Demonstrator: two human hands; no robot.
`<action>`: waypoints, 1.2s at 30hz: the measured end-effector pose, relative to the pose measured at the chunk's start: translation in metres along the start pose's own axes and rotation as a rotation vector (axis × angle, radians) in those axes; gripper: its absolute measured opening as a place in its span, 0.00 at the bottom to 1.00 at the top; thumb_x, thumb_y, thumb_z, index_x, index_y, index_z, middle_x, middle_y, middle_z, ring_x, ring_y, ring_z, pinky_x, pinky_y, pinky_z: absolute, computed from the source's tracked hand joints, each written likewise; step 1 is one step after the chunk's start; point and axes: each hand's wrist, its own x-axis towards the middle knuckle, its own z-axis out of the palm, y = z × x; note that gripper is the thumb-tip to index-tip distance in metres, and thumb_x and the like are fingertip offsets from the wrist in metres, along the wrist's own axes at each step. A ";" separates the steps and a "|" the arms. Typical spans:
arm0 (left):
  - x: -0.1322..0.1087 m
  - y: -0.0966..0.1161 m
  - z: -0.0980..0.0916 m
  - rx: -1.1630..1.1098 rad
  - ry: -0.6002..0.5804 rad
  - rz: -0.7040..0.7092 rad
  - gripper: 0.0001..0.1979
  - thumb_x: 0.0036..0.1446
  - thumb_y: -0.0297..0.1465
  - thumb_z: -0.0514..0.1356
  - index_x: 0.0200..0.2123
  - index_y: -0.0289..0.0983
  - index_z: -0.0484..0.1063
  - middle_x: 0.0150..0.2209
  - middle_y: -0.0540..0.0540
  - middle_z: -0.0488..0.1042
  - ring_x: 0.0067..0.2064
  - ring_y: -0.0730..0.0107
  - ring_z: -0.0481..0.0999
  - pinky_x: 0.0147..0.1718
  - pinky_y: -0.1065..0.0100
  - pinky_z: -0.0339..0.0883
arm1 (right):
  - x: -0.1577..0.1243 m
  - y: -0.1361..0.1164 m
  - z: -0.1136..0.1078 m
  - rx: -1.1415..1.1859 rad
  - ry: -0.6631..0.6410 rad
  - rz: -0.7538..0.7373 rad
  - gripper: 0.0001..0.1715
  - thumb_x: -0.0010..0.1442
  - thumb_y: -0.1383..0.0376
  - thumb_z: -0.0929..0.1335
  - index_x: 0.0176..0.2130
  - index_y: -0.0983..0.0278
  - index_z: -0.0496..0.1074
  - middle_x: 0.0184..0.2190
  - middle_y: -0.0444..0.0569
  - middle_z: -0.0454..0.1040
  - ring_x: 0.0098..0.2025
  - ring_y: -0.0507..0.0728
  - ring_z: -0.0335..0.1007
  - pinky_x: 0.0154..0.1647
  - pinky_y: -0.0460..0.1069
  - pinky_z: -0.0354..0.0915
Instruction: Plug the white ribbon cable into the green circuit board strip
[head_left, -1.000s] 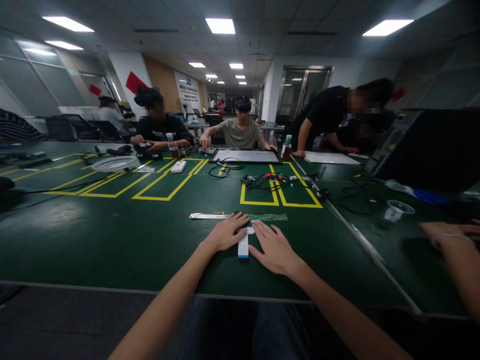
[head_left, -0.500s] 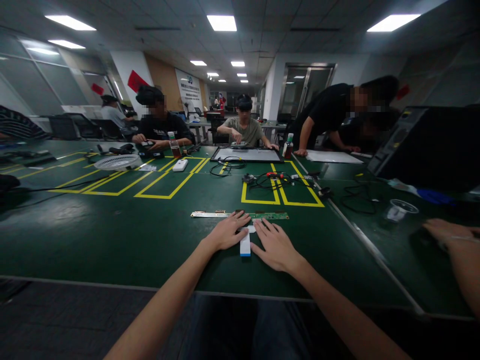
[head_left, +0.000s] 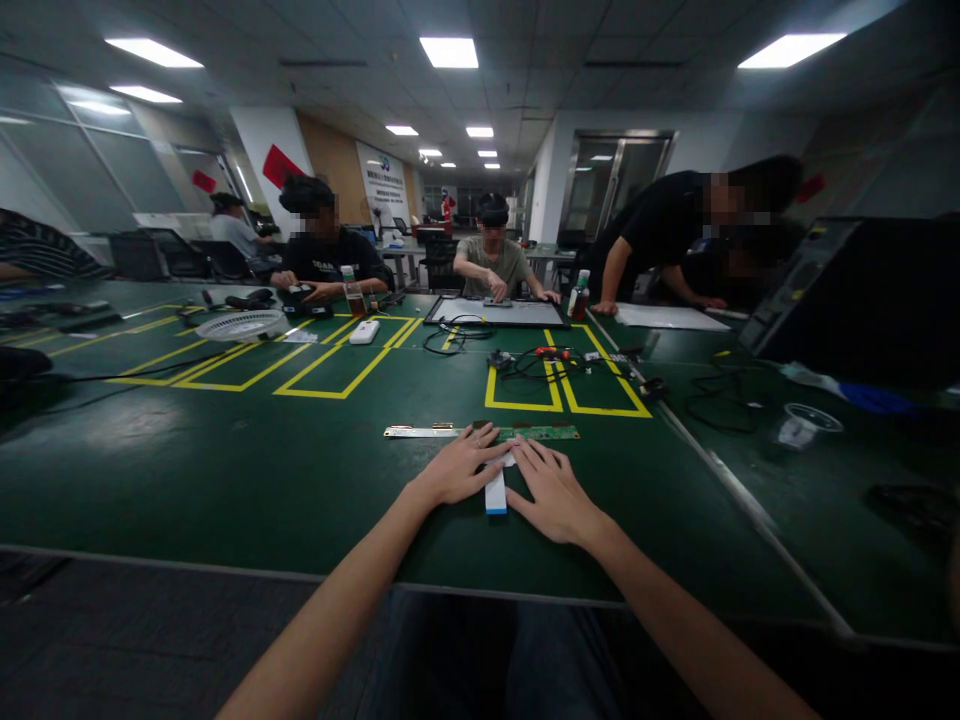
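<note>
A long narrow circuit board strip (head_left: pixel 547 433) lies across the green table (head_left: pixel 225 470) in front of me. A white flat ribbon cable (head_left: pixel 495 493) with a blue end runs from the strip toward me. My left hand (head_left: pixel 454 469) lies flat on the table with fingers stretched out, its fingertips touching the strip where the cable joins it. My right hand (head_left: pixel 551 489) rests flat just right of the cable, fingers spread and reaching to the strip's edge. Neither hand grips anything.
Yellow tape rectangles (head_left: pixel 559 390) mark the table beyond, holding tangled wires and small tools (head_left: pixel 551 357). Farther off lie a white fan guard (head_left: pixel 240 325), a flat panel (head_left: pixel 495 312) and two bottles. Several people work at the far side. A clear plastic cup (head_left: pixel 804 424) sits right.
My hands stay on the strip and cable, fingers shifted slightly closer together. The other person's hand at the right edge has withdrawn out of view.
</note>
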 end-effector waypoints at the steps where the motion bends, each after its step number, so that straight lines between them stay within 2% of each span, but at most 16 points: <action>1: 0.000 0.000 0.000 0.006 0.000 -0.007 0.30 0.76 0.46 0.45 0.75 0.43 0.59 0.76 0.39 0.56 0.78 0.53 0.52 0.75 0.43 0.44 | 0.000 0.000 0.000 0.000 0.004 0.009 0.48 0.71 0.42 0.58 0.77 0.65 0.50 0.79 0.57 0.45 0.79 0.66 0.39 0.75 0.62 0.41; 6: 0.001 0.002 0.000 -0.018 0.045 -0.055 0.31 0.75 0.46 0.49 0.72 0.35 0.64 0.73 0.36 0.61 0.76 0.55 0.57 0.75 0.48 0.46 | -0.002 -0.003 -0.003 0.011 0.043 0.015 0.44 0.71 0.44 0.60 0.76 0.62 0.54 0.76 0.58 0.54 0.76 0.66 0.46 0.74 0.62 0.45; 9: 0.002 0.001 0.000 -0.060 0.092 -0.092 0.29 0.74 0.45 0.50 0.69 0.35 0.68 0.73 0.38 0.63 0.75 0.57 0.61 0.75 0.52 0.49 | -0.001 -0.004 -0.004 0.018 0.071 0.014 0.43 0.70 0.44 0.61 0.74 0.63 0.57 0.74 0.59 0.57 0.75 0.67 0.49 0.73 0.62 0.46; 13: 0.002 0.002 -0.002 -0.100 0.109 -0.142 0.27 0.75 0.45 0.49 0.66 0.36 0.71 0.74 0.40 0.60 0.75 0.56 0.61 0.74 0.53 0.52 | 0.002 -0.004 -0.004 0.023 0.088 0.025 0.44 0.69 0.44 0.63 0.73 0.66 0.58 0.72 0.61 0.60 0.73 0.67 0.52 0.72 0.62 0.48; 16: 0.003 0.002 -0.003 -0.111 0.109 -0.137 0.27 0.75 0.44 0.49 0.66 0.36 0.71 0.74 0.40 0.61 0.75 0.57 0.59 0.74 0.52 0.52 | 0.003 -0.005 -0.004 0.032 0.075 0.033 0.46 0.69 0.43 0.62 0.74 0.65 0.57 0.73 0.61 0.58 0.74 0.68 0.51 0.72 0.63 0.49; 21: 0.005 0.002 -0.003 -0.079 0.161 -0.082 0.26 0.76 0.44 0.48 0.65 0.38 0.72 0.72 0.40 0.65 0.76 0.59 0.58 0.76 0.48 0.44 | -0.008 -0.002 -0.011 0.062 0.054 0.053 0.49 0.70 0.39 0.59 0.76 0.62 0.52 0.78 0.58 0.49 0.76 0.68 0.47 0.74 0.61 0.49; 24: 0.005 0.002 -0.005 -0.078 0.149 -0.044 0.26 0.76 0.44 0.47 0.67 0.40 0.71 0.72 0.41 0.65 0.76 0.60 0.58 0.77 0.48 0.43 | -0.024 0.012 -0.017 0.064 0.077 0.072 0.47 0.72 0.38 0.56 0.76 0.61 0.54 0.77 0.56 0.51 0.76 0.67 0.50 0.73 0.62 0.51; 28: 0.009 0.003 -0.010 -0.092 0.041 0.030 0.26 0.77 0.45 0.44 0.70 0.47 0.66 0.75 0.46 0.58 0.78 0.59 0.51 0.77 0.44 0.38 | -0.048 0.049 -0.021 0.064 0.166 0.110 0.42 0.73 0.41 0.57 0.72 0.63 0.63 0.73 0.58 0.61 0.73 0.67 0.58 0.72 0.62 0.56; 31: 0.015 0.004 -0.011 -0.103 -0.017 0.065 0.27 0.78 0.45 0.42 0.72 0.50 0.63 0.77 0.48 0.54 0.79 0.59 0.48 0.76 0.42 0.36 | -0.062 0.072 -0.016 0.094 0.198 0.146 0.38 0.75 0.43 0.56 0.68 0.62 0.68 0.71 0.57 0.65 0.71 0.65 0.62 0.72 0.62 0.58; 36: 0.020 0.006 -0.007 -0.074 -0.066 0.096 0.28 0.77 0.44 0.44 0.75 0.47 0.57 0.77 0.48 0.53 0.78 0.57 0.50 0.76 0.44 0.40 | -0.069 0.078 -0.005 0.104 0.240 0.120 0.36 0.74 0.44 0.58 0.69 0.61 0.67 0.72 0.55 0.64 0.72 0.65 0.61 0.73 0.64 0.58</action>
